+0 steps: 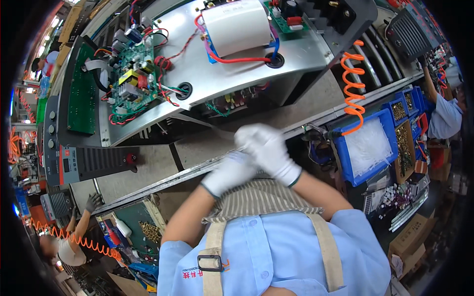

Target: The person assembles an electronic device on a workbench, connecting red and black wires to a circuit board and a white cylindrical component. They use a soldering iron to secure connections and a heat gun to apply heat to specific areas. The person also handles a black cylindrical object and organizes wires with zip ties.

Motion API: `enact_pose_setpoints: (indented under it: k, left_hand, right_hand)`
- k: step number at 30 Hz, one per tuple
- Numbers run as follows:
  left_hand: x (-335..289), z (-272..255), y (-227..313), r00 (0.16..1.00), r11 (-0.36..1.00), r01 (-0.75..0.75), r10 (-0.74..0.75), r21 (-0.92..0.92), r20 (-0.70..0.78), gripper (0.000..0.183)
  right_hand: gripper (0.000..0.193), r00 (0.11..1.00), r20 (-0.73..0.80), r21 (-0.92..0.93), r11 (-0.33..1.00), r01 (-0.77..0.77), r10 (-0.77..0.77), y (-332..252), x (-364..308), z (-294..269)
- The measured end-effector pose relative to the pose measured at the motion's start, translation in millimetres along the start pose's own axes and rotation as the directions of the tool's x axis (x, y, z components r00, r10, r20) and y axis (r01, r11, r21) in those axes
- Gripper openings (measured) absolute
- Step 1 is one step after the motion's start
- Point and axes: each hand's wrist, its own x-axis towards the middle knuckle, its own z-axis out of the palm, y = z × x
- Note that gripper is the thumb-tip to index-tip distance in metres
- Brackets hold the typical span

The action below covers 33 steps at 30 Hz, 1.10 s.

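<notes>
My two hands, in white gloves, meet in front of my striped apron, at the near edge of the work line. My right hand lies over my left hand, its fingers curled in. What it holds, if anything, is hidden and slightly blurred. The left hand's fingers disappear beneath the right. Just beyond them stands an opened machine chassis of bare metal. On it sit a green circuit board, a large white-wrapped coil with red and blue leads, and a black grommet with wires through it.
An orange coiled hose hangs at the right. Beside it are a blue bin of clear plastic pieces and trays of small screws. Another machine stands at the left. A co-worker's gloved hand is at lower left; another person works far right.
</notes>
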Motion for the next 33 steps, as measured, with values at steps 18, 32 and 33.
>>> enact_pose_setpoints:
  k: [18, 32, 33]
  left_hand:
    - [-12, 9, -19, 0.708, 0.987, 0.155, -0.137, -0.037, -0.693, 0.030]
    - [36, -4, -76, 0.598, 0.751, 0.655, -0.449, 0.082, -0.664, 0.028]
    - [30, -7, -80, 0.693, 0.763, 0.615, -0.400, 0.202, -0.599, 0.030]
  right_hand:
    - [0.014, 0.819, 0.549, -0.788, 0.429, 0.442, 0.167, 36, 27, -52]
    - [0.026, 0.879, 0.463, -0.124, 0.990, -0.066, 0.116, 52, 94, -12]
    - [0.027, 0.863, 0.489, -0.143, 0.988, -0.062, 0.125, 47, 93, -17]
